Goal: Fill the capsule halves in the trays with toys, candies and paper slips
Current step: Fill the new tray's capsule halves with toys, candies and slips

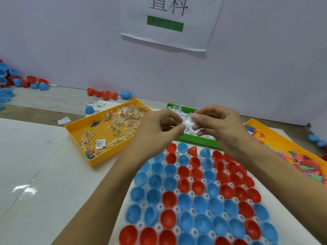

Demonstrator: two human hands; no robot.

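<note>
Two hands, left [155, 128] and right [217, 124], pinch paper slip [188, 122] above green tray [196, 139], candy tray [77, 131] left

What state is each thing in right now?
Left hand: pinching paper slips.
Right hand: pinching the same slips.
Slips: held above the green tray.
Green tray: holds slips.
Left yellow tray: part full of candies.
Right yellow tray: holds toys.
Capsule halves: open side up, apparently empty.

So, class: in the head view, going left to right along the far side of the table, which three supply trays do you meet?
Yellow perforated plastic tray of wrapped candies → green plastic tray of white paper slips → orange-yellow plastic tray of colourful small toys.
</note>
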